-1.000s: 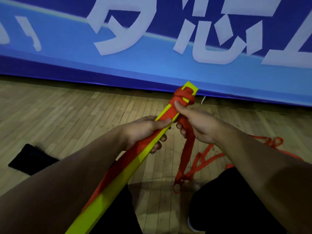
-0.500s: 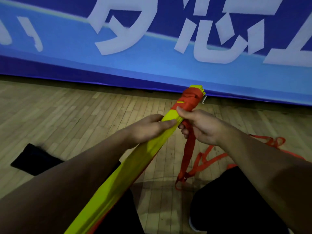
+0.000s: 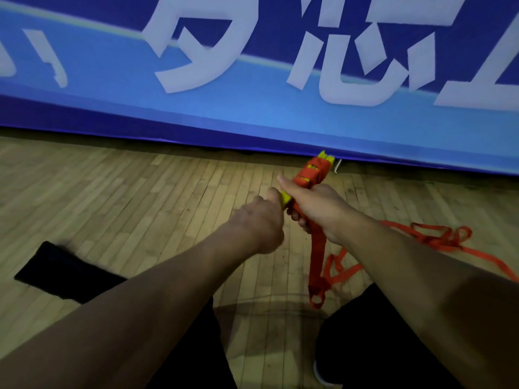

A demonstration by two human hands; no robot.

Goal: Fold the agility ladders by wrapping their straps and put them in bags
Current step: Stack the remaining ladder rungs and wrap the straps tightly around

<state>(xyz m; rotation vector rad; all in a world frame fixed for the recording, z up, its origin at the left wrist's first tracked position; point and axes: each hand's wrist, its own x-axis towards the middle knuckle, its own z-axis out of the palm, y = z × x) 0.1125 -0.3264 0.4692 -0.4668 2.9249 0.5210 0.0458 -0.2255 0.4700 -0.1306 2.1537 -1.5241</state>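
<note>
A bundle of yellow ladder rungs (image 3: pixel 286 198) points away from me, and its far end is wound with orange strap (image 3: pixel 312 172). My left hand (image 3: pixel 259 223) grips the bundle from the left, hiding most of it. My right hand (image 3: pixel 317 209) holds the bundle just below the wound part, with the thumb along its top. From under that hand a length of strap (image 3: pixel 316 262) hangs to the floor. More loose strap (image 3: pixel 438 237) trails away to the right.
A black bag (image 3: pixel 64 272) lies flat on the wooden floor at the left. A blue banner (image 3: pixel 252 113) with white characters stands along the far edge of the floor. My dark-clothed legs (image 3: pixel 373 346) fill the bottom of the view.
The rung bundle has tilted away from me, so its long yellow side no longer shows. My left hand has closed fully round it, and both hands sit closer together.
</note>
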